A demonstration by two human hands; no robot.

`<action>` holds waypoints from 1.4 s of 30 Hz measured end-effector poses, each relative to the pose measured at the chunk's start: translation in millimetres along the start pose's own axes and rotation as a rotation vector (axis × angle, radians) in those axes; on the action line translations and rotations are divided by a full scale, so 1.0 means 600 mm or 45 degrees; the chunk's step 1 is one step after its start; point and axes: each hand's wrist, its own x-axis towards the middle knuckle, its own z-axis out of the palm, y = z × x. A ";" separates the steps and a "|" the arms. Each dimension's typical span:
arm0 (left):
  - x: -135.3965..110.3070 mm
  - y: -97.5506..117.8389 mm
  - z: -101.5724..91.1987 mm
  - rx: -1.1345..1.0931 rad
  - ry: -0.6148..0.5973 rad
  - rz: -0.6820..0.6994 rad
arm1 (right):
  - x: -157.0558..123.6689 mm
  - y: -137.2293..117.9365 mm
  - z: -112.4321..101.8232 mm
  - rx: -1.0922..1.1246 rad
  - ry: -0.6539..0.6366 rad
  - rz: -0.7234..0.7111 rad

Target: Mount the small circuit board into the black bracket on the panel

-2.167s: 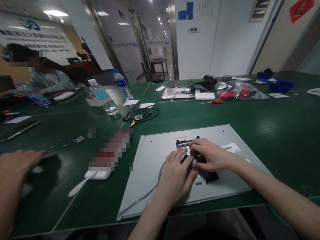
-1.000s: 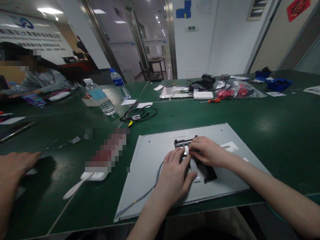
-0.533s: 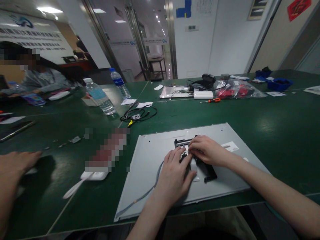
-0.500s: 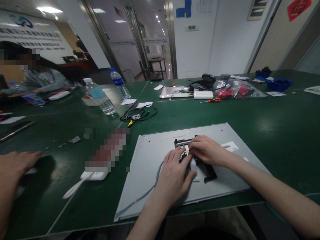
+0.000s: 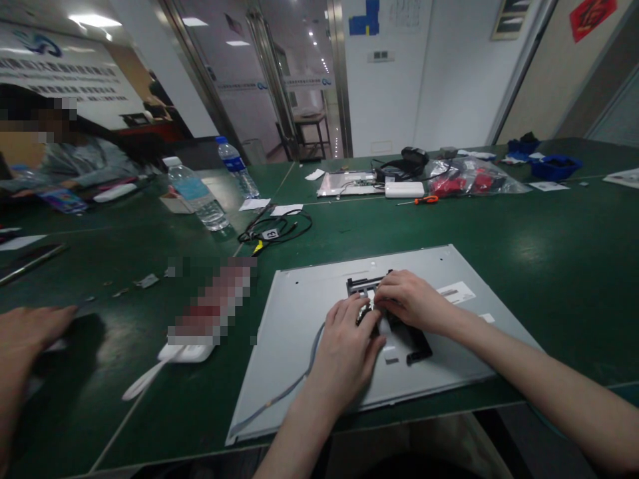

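Note:
A grey metal panel (image 5: pixel 309 293) lies flat on the green table near its front edge. At the panel's middle sits a small black circuit part (image 5: pixel 417 346) with a black bracket (image 5: pixel 360 284) behind it. My left hand (image 5: pixel 344 352) rests palm down on the panel, its fingers stretched onto the part. My right hand (image 5: pixel 412 301) is curled over the same spot with fingertips pinched on a small piece I cannot make out. A grey flat cable (image 5: pixel 294 382) runs from under my left hand toward the panel's front left corner.
Another person's hand (image 5: pixel 24 332) lies on a dark object at the far left; a seated person is behind. Two water bottles (image 5: pixel 197 194), a coiled black cable (image 5: pixel 274 229), a white device (image 5: pixel 184 352), an orange screwdriver (image 5: pixel 424 199), a plastic bag (image 5: pixel 472 178) and blue trays (image 5: pixel 554 166) lie around.
My hands have stayed on the black part with only small finger shifts. The white strip between my hands shows a little more. The view has drifted slightly.

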 end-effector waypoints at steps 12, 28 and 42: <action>0.002 0.003 -0.006 0.005 0.003 0.046 | 0.001 0.000 0.005 -0.069 0.020 0.016; 0.005 0.005 -0.012 -0.038 -0.060 0.180 | 0.001 0.000 0.007 -0.023 -0.001 0.029; 0.003 0.005 -0.010 -0.055 -0.095 0.142 | 0.001 -0.001 0.004 -0.030 0.025 0.029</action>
